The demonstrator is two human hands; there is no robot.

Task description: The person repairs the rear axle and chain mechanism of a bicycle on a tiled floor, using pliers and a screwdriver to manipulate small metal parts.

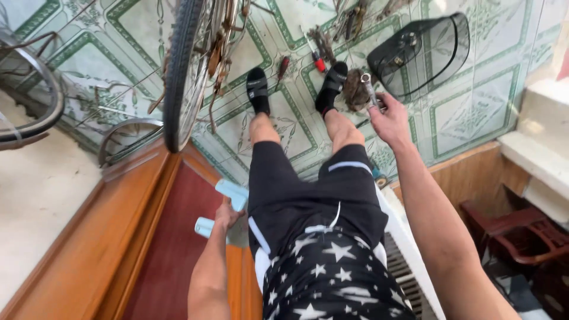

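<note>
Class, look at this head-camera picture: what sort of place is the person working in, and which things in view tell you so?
Probably a home floor used for bicycle repair. Signs: the patterned floor tiles, a bicycle wheel standing close by, and hand tools scattered near the feet. The right hand holds a wrench.

Bicycle wheel left of the feet; basket right.

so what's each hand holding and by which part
The right hand grips a metal wrench by its lower handle, head up. The left hand holds a light blue stool by its edge.
</note>
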